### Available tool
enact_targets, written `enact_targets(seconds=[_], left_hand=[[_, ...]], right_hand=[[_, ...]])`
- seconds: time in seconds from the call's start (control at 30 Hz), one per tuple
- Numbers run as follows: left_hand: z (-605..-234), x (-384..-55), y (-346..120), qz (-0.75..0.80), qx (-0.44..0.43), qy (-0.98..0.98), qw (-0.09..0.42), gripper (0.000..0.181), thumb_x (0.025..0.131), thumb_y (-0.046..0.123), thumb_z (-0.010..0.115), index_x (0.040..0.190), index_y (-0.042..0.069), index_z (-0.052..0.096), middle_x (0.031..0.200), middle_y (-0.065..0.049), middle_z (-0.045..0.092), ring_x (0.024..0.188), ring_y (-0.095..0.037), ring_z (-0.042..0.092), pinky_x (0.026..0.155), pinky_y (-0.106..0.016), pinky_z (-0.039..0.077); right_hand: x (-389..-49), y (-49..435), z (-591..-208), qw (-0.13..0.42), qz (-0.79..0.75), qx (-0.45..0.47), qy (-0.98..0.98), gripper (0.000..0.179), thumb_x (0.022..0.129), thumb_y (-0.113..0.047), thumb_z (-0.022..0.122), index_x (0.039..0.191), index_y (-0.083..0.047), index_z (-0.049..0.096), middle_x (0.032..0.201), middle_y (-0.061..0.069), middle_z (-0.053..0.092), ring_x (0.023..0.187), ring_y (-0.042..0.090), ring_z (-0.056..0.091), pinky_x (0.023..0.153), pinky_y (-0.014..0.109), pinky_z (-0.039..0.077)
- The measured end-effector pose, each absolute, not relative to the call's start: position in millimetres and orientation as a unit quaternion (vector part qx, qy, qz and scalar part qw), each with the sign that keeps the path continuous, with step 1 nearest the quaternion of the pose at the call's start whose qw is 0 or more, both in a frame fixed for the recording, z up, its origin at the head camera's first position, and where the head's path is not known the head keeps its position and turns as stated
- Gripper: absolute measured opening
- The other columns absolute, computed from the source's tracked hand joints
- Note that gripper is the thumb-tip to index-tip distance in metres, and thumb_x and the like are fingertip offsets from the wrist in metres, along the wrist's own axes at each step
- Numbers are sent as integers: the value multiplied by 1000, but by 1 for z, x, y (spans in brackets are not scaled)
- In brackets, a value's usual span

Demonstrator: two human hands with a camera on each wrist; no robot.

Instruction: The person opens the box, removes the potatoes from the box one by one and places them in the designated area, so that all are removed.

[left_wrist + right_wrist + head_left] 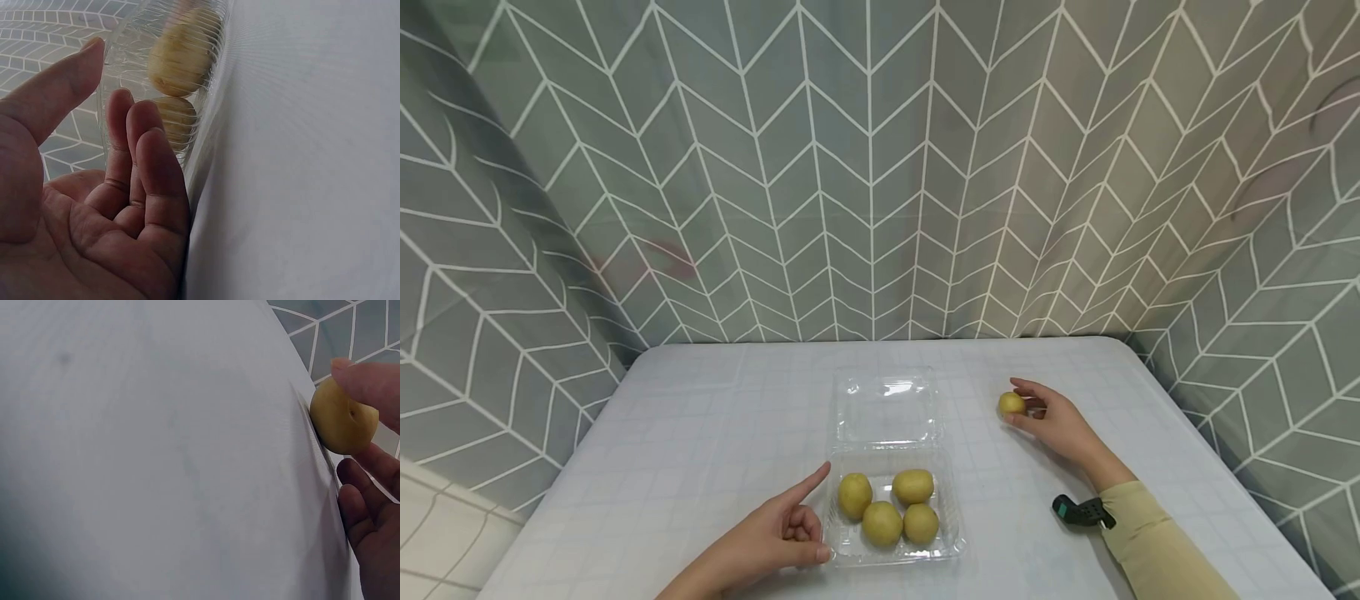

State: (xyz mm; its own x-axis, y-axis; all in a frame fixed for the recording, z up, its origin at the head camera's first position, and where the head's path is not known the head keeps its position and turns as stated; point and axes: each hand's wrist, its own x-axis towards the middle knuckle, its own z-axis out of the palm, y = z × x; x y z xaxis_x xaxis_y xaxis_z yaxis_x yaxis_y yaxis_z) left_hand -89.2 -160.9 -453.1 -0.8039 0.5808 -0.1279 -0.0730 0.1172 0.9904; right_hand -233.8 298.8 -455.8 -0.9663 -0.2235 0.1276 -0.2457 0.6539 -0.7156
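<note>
A small round yellow potato point(1011, 404) is at the right of the table, with my right hand point(1060, 425) around it. In the right wrist view the thumb and a finger hold the potato point(340, 422) from opposite sides, close to the white cloth. Several more potatoes point(882, 523) lie inside a clear plastic clamshell box point(951, 500) in front of me. Its lid point(887, 412) is folded back, away from me. At the box's left side is my left hand point(767, 537), index finger stretched out, other fingers loosely bent, thumb tip right at the box's near left corner.
A white cloth covers the table point(715, 417). A black wrist device point(1082, 510) with a strap sits at my right sleeve point(1157, 542). Grey curtains point(865, 167) with a white chevron pattern hang behind the table and along both sides.
</note>
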Motion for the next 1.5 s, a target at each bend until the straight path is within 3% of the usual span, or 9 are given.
enact_targets(seconds=[0.3,0.83,1.27,1.5], left_hand=[[-456,-88,-160,649,183,693,255,99,86,9,77,160,11,10,88,-8,60,76,-11,58,69,-23,51],[-455,-86,-160,635,170,709,256,98,86,15,78,160,13,14,88,-8,63,78,-13,58,70,-23,51],[-453,-87,-159,647,172,699,253,99,85,10,78,160,12,12,87,-9,61,74,-13,59,67,-24,52],[-453,-87,-160,646,170,699,255,100,85,10,78,160,13,12,87,-9,61,74,-13,59,68,-25,53]], right_hand=[[-228,300,-447,27,391,121,-912,71,88,-34,76,145,-3,47,134,21,55,120,38,54,94,53,46],[-211,289,-428,54,412,157,-896,64,89,-21,76,144,-5,49,135,19,55,117,36,56,93,52,47],[-193,260,-411,49,442,203,-872,58,88,-26,77,138,-9,55,131,11,59,112,29,62,94,41,49],[-186,241,-404,13,468,233,-852,58,87,-27,78,138,-13,55,134,9,57,115,31,60,95,44,49]])
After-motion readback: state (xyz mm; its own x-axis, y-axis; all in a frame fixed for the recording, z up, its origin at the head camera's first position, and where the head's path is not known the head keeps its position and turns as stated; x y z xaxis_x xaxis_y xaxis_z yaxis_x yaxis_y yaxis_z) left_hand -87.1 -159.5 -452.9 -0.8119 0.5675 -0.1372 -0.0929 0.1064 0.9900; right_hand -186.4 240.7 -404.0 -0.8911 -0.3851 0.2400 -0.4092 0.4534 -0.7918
